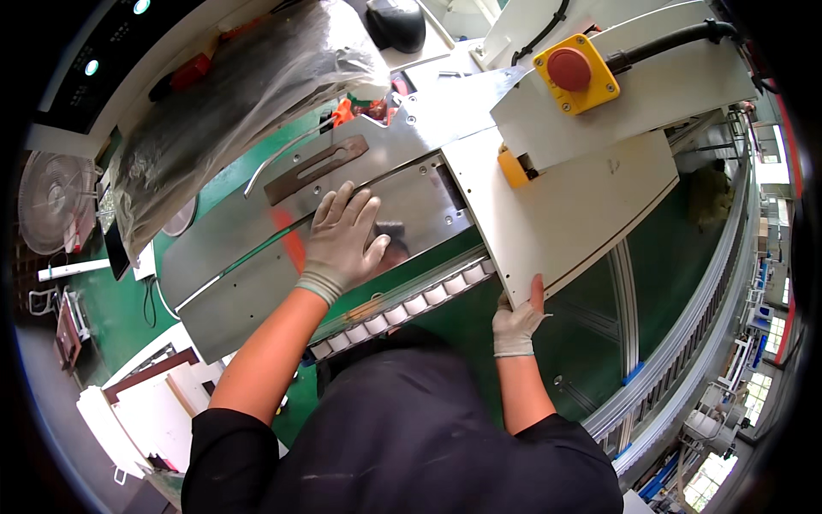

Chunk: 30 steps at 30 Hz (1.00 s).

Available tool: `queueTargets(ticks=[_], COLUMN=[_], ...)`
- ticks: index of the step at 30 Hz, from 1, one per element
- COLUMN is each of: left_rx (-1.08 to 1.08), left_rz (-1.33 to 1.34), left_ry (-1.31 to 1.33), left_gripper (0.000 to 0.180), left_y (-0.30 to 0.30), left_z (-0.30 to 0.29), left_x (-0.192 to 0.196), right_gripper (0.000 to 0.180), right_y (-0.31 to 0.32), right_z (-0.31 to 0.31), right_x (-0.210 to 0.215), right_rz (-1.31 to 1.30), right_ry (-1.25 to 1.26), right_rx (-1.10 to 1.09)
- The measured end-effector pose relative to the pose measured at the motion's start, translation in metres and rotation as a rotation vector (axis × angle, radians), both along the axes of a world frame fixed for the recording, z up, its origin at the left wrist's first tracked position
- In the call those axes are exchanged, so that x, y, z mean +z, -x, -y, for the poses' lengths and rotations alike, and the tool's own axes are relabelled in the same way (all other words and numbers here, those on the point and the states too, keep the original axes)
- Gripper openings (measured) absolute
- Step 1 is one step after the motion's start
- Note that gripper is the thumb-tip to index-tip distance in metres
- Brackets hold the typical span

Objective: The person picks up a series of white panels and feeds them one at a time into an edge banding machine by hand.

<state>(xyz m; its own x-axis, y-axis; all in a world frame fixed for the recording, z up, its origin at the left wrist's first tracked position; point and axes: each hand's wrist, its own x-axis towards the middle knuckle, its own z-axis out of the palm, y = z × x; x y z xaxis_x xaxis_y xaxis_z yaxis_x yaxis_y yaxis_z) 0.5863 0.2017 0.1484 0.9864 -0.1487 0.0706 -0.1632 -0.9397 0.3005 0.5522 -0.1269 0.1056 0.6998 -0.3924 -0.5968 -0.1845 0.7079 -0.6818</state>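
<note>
The left hand lies flat, fingers spread, grip wide and holding nothing, on the steel plate just left of the white panel. The right hand pinches that panel's lower corner. The panel seems seated against the plate, probably only needing final alignment.

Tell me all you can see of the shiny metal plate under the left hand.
The metal plate is a flat, polished steel-looking sheet, long and running diagonally from lower left to upper right across the machine. It reflects its surroundings, shows small screw heads and a seam along its length, and carries a dark slotted bar near its upper edge. The gloved left hand lies flat on it, fingers spread. Its right end meets a white panel, whose lower corner the right hand grips.
</note>
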Motion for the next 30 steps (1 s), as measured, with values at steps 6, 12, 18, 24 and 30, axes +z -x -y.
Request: queueTargets(ticks=[6, 12, 18, 24, 30], left_rx=[-0.047, -0.066, 0.064, 0.051, 0.421], left_rz=[0.056, 0.191, 0.145, 0.169, 0.076], left_ry=[-0.014, -0.064, -0.045, -0.001, -0.021], left_gripper=[0.056, 0.049, 0.045, 0.046, 0.049], left_y=[-0.008, -0.008, 0.028, 0.122, 0.363], left_z=[0.006, -0.006, -0.010, -0.036, -0.143], left_x=[0.011, -0.012, -0.023, -0.026, -0.040], right_gripper=[0.031, 0.026, 0.026, 0.023, 0.044], right_y=[-0.050, -0.091, 0.032, 0.170, 0.138], right_z=[0.044, 0.065, -0.016, -0.048, -0.133], right_x=[-0.006, 0.002, -0.084, -0.191, -0.128], right_rz=[0.049, 0.065, -0.090, 0.661, 0.062], right_ry=[0.089, -0.253, 0.176, 1.457, 1.491], right_rx=[-0.105, -0.113, 0.464, 1.769, 2.048])
